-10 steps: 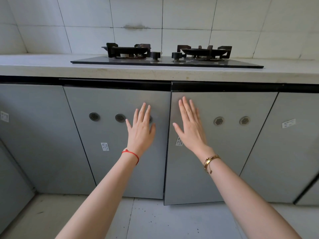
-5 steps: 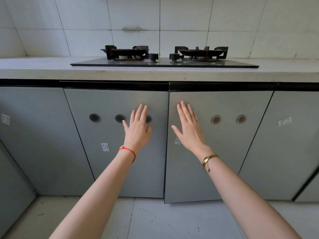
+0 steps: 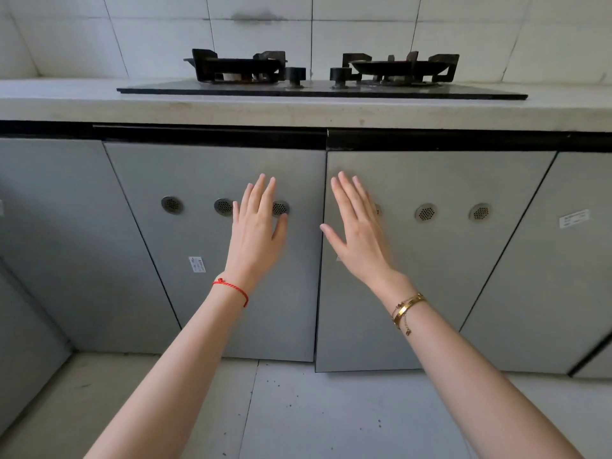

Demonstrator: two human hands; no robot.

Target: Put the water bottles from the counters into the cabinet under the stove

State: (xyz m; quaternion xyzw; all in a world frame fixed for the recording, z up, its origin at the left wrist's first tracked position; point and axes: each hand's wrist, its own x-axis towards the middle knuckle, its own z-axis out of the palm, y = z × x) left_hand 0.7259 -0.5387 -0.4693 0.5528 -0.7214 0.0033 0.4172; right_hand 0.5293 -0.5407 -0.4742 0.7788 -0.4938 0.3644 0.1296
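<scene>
Two grey cabinet doors sit under the black two-burner stove [image 3: 323,77]. My left hand [image 3: 256,231] is flat, fingers spread, in front of the left door [image 3: 198,246], near its right edge. My right hand [image 3: 357,233] is likewise flat and empty in front of the right door [image 3: 430,266], near its left edge. The right door's lower edge hangs a little lower and nearer than the left door's. No water bottle is in view. I cannot tell whether the palms touch the doors.
A pale stone counter [image 3: 66,101] runs left and right of the stove under a white tiled wall. More grey doors [image 3: 556,260] flank the pair. A cabinet side [image 3: 20,342] juts out at the left. Grey floor tiles [image 3: 331,409] lie below.
Both hands have stayed flat by the doors, shifting slightly upward toward the seam. The view has tilted and moved a little closer to the cabinet.
</scene>
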